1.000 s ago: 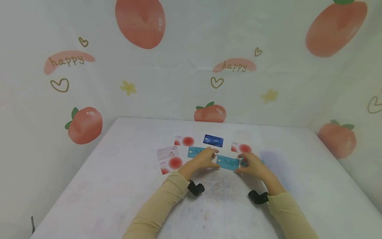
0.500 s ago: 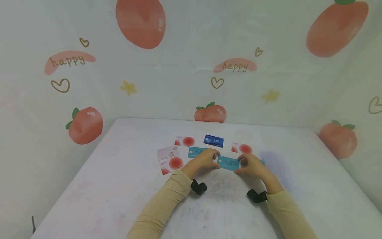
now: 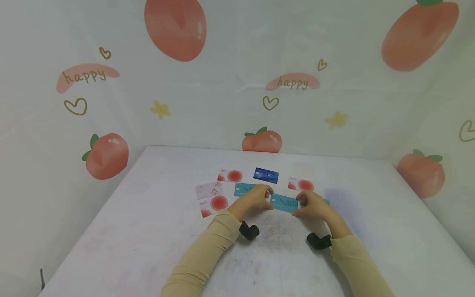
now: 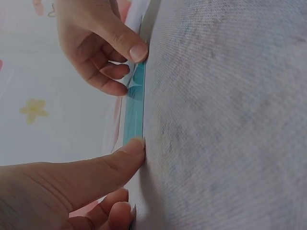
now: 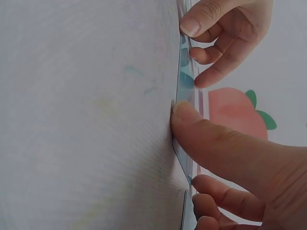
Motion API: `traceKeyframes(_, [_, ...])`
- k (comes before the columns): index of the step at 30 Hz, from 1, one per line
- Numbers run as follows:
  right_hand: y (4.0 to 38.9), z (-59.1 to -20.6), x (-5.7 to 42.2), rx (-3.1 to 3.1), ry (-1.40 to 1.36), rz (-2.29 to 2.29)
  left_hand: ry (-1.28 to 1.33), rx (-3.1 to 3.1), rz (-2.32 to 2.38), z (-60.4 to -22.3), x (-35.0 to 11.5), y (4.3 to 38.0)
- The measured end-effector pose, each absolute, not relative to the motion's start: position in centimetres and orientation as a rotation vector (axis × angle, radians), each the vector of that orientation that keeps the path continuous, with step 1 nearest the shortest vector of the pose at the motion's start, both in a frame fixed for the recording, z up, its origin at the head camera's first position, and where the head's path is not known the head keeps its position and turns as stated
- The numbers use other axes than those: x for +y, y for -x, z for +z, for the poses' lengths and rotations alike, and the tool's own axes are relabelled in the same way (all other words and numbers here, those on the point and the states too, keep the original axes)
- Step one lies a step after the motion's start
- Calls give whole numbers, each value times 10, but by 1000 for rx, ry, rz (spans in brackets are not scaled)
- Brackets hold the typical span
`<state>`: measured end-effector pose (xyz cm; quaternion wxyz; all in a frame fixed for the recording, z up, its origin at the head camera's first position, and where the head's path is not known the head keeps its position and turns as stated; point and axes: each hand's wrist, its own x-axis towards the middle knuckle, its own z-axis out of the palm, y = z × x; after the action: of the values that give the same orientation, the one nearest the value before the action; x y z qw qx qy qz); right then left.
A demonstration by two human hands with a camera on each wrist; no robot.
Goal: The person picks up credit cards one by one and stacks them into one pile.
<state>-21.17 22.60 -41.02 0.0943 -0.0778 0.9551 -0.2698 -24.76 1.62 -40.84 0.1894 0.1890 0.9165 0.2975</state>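
A teal VIP card (image 3: 284, 203) lies near the middle of the table in the head view. My left hand (image 3: 256, 197) pinches its left end, thumb at the near edge and fingers on the far side. At its right end, my right hand (image 3: 314, 206) grips it the same way. The left wrist view shows the card (image 4: 133, 117) edge-on between both thumbs. Part of another teal card (image 3: 326, 201) shows behind my right hand. Behind my left hand lies a third teal card (image 3: 243, 189), partly covered.
Beyond the hands are a dark blue VIP card (image 3: 266, 175) and red-circle cards at the back left (image 3: 229, 175) and back right (image 3: 301, 184). To the left lie a pale pink card (image 3: 209, 190) and another red-circle card (image 3: 213, 205). A patterned curtain (image 3: 208, 103) hangs behind the table.
Both forearms and wrist cameras have shifted slightly inward. The hands keep their hold at the two ends of the teal card, which stays nearly in place.
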Motion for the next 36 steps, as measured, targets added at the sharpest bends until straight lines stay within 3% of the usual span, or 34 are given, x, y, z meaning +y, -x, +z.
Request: traceKeyframes(36, [210,-404,219,2813,176,-884,-477,2580,989,-409,17,241])
